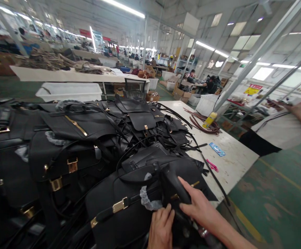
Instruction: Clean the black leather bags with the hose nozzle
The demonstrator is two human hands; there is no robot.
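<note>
A: Where's the bag (137, 224)?

B: Under the left hand (161, 226), reaching away to that hand's left. Those fingers lie bent and close together on it; whether the thumb pinches anything, I can't tell. The right hand (195, 202) has finger and thumb closed on a black fold, apparently the bag's own.

A: What could go wrong?

B: The bag could skid if the right hand pulled harder than the left one pressed. The plastic-wrapped handle (149, 202), just beyond the left fingertips, could get trapped in the fold. And the buckle (119, 205), left of the left hand, might scratch the leather if it rubbed (it looks bare of wrapping).

A: Anything in the way?

B: The pile (95, 128) crowds the space beyond both hands and off to their left, so a lifted bag could snag on loose straps. One long strap (217, 182) slants past the right hand's outer side, over the worktop (233, 162) edge; an elbow might catch it.

A: And further out?

B: Beyond the right hand, a pink tool (212, 165), then a blue packet (217, 149), then a yellow bottle (209, 120) by brown straps (215, 130). A co-worker (282, 121) stands well apart, farther right.
</note>
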